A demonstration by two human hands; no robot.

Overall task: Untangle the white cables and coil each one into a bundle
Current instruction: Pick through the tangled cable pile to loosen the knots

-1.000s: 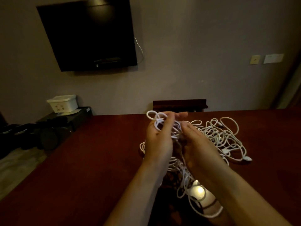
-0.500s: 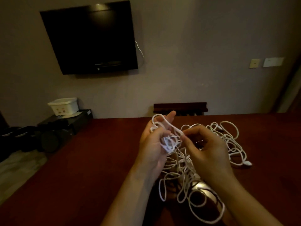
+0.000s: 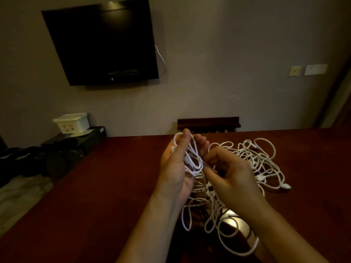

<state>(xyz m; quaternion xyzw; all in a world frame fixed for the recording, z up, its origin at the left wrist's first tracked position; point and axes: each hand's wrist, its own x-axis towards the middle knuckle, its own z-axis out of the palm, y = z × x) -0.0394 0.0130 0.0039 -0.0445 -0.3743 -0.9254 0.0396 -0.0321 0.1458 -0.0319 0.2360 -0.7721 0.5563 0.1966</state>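
At the left of the frame a white bin (image 3: 73, 123) with a lid sits on a dark cabinet (image 3: 76, 141); its contents are hidden. The cables (image 3: 262, 164) are thin, white and heavily knotted, a loose heap lying on the red-brown table (image 3: 95, 186) right of centre, with a white plug (image 3: 285, 186) at its right edge. More loops hang below the hands toward the lower centre, over a shiny lit patch. The left hand (image 3: 175, 168), raised at centre, is curled around several neat loops (image 3: 191, 158) wound over its fingers. The right hand (image 3: 230, 172), just beside it, is half closed, fingertips pinched at a strand next to those loops. A dark TV (image 3: 102, 42) hangs upper left.
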